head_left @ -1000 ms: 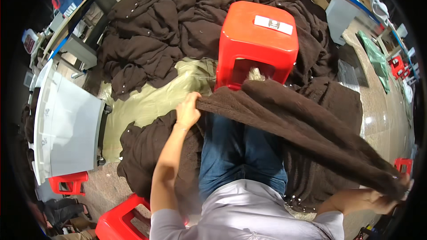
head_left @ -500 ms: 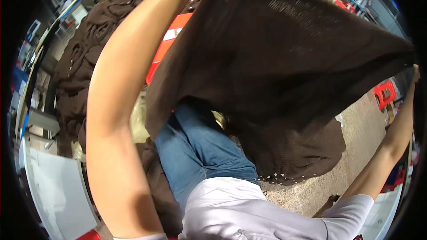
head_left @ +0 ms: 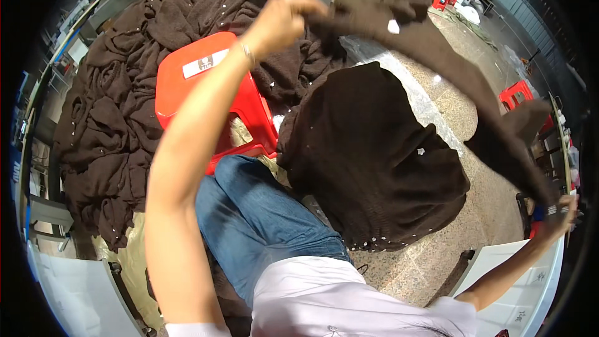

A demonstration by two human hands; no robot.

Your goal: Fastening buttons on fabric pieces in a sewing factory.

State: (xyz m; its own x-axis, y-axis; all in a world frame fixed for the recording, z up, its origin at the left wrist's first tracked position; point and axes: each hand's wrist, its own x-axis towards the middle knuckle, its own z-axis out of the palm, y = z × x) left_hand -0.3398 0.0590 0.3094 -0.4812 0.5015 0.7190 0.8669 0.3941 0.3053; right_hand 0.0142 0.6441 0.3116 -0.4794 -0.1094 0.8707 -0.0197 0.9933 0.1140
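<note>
Stretched in the air between my hands is a dark brown knit garment piece (head_left: pixel 430 50), slanting from upper middle to the far right, partly blurred. My left hand (head_left: pixel 281 24) is raised and pinches one end of it. At the right rim my right hand (head_left: pixel 561 215) grips the other end, its fingers small and blurred. Below the stretched cloth, a heap of the same brown knit (head_left: pixel 368 143) lies on the floor to the right of my legs, with small white dots along its near edge.
A red plastic stool (head_left: pixel 196 81) stands ahead of my knees, under my left forearm. Around it on the left spreads a large pile of brown knit cloth (head_left: pixel 112 93). White panels (head_left: pixel 87 293) flank me on both sides. More red stools (head_left: pixel 518 95) stand farther right.
The brown knit piece, spread wide before, is now drawn into a narrow band. My left hand has come down into view, my right has lowered, and the stool and floor heap are uncovered.
</note>
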